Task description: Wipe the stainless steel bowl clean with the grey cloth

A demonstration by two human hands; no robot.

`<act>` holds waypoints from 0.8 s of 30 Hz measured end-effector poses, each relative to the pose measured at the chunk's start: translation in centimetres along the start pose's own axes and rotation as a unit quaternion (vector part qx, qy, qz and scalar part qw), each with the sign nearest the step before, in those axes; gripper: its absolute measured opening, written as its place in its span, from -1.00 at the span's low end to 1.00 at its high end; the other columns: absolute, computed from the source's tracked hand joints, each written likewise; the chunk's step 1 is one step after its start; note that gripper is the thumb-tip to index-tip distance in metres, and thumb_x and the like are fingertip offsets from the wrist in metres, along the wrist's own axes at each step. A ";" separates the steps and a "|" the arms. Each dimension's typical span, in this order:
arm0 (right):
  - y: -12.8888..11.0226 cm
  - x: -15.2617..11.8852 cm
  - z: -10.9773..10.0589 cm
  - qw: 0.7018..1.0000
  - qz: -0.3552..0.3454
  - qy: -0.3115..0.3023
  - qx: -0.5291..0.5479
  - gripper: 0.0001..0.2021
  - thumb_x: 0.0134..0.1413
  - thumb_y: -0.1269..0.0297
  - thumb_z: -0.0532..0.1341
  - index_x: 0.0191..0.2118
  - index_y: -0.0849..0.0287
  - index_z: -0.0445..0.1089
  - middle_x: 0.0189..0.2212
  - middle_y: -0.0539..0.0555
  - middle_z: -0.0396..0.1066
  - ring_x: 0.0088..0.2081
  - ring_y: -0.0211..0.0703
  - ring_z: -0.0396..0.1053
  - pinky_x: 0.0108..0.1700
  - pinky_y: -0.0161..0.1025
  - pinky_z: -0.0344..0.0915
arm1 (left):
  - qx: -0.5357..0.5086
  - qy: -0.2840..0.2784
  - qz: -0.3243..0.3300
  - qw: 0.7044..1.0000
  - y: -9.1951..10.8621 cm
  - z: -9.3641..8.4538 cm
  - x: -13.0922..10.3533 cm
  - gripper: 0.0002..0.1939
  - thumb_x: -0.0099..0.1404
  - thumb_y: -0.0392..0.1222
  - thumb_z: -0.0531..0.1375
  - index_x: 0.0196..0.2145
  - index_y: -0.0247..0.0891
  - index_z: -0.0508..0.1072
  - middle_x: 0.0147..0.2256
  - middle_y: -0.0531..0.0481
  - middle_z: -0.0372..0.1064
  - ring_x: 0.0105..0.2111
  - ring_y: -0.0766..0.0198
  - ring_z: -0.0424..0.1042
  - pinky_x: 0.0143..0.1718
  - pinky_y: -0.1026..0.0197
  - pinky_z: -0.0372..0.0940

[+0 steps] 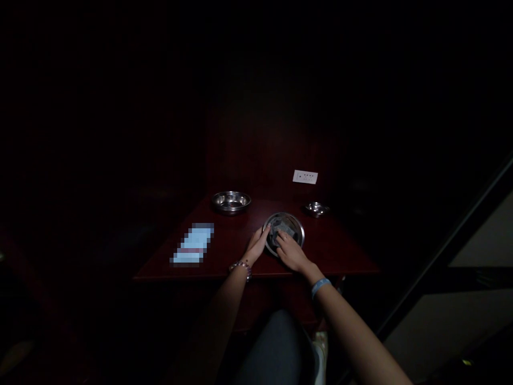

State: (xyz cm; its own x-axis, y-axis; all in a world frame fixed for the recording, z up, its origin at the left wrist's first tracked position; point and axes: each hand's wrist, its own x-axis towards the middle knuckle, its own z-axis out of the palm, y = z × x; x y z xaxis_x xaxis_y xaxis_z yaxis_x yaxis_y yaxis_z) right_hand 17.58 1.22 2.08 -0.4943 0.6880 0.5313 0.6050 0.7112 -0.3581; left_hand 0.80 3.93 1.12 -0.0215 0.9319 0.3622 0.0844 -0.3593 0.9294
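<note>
A round metal bowl (302, 230) rests on the dark red table, tilted in view between both hands. My left hand (256, 247) holds its left rim, with the thumb at the inner edge. Inside the bowl lies a crumpled grey cloth (287, 226). Bent fingers of my right hand (292, 253) press and grip this cloth against the bowl's inside; the fingertips are partly hidden in its folds. A beaded bracelet circles my left wrist, and a light blue band is on the right one.
On the table (160, 270), a wider metal basin (231, 209) stands at the back left, and a small metal dish (317, 209) at the back right. A blurred bright rectangle (193, 243) lies at the left. A white socket plate (305, 177) is on the back panel.
</note>
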 end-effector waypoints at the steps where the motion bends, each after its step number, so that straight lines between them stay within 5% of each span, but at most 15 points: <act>1: 0.4 -0.1 -0.1 1.000 -0.004 -0.017 0.010 -0.52 0.13 0.42 0.12 0.17 0.22 0.46 0.32 0.19 0.29 0.36 0.03 0.19 0.43 0.06 0.09 | 0.001 -0.001 -0.003 1.000 0.1 0.0 0.0 -0.42 0.35 0.25 0.07 0.00 -0.26 0.58 0.01 -0.17 0.58 0.07 -0.03 0.51 0.24 0.01 0.28; 9: 1.0 -0.3 -3.1 0.988 0.003 -0.090 0.125 -0.70 0.03 0.36 0.25 -0.11 0.09 0.62 0.11 0.04 0.53 0.20 0.00 0.43 0.35 -0.02 0.23 | 0.012 0.006 -0.031 0.999 0.6 -0.1 -0.4 -0.42 0.30 0.30 0.10 -0.14 -0.26 0.60 -0.12 -0.14 0.63 -0.02 -0.01 0.54 0.11 0.08 0.35; 12: 1.2 -1.0 -4.8 0.993 -0.030 -0.071 0.094 -0.79 0.05 0.34 0.26 -0.23 0.06 0.64 -0.04 0.02 0.62 0.00 -0.01 0.56 0.15 -0.10 0.42 | 0.013 0.001 -0.024 1.000 0.8 -0.1 -0.4 -0.41 0.30 0.29 0.08 -0.16 -0.28 0.61 -0.14 -0.14 0.63 -0.05 0.01 0.54 0.07 0.07 0.37; 14: 1.5 -1.5 -6.0 0.994 -0.035 -0.101 -0.002 -0.73 0.11 0.34 0.22 -0.14 0.03 0.63 -0.05 0.02 0.62 -0.05 0.00 0.58 0.10 -0.10 0.43 | 0.012 -0.007 -0.009 1.000 0.8 0.0 -0.5 -0.40 0.30 0.29 0.08 -0.13 -0.30 0.60 -0.10 -0.17 0.62 -0.06 0.00 0.54 0.05 0.06 0.37; 18: 2.2 -2.0 -7.5 0.954 -0.066 -0.194 -0.217 -0.58 0.28 0.22 0.12 0.17 0.15 0.49 0.17 0.15 0.48 0.23 0.07 0.39 0.35 0.01 0.18 | 0.007 -0.007 0.022 1.000 1.0 0.1 -0.5 -0.40 0.29 0.26 0.11 -0.09 -0.34 0.59 -0.05 -0.21 0.60 -0.04 -0.01 0.53 0.08 0.05 0.34; 24: 2.8 -1.3 -7.4 0.924 -0.099 -0.163 -0.330 -0.48 0.36 0.24 0.02 0.36 0.25 0.25 0.36 0.17 0.20 0.41 0.05 0.12 0.45 0.09 -0.03 | -0.005 -0.041 0.035 0.999 1.4 0.3 -0.7 -0.42 0.29 0.24 0.13 -0.09 -0.35 0.59 -0.06 -0.17 0.61 -0.05 0.03 0.53 0.09 0.07 0.33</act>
State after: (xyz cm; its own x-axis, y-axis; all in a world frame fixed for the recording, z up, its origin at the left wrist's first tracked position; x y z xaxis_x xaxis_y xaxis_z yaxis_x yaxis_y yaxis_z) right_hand 24.55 1.22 6.08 -0.7323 0.6380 0.2381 0.6791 0.6581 0.3252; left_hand 1.25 2.77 2.09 0.0664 0.9054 0.4194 0.0732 -0.4236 0.9029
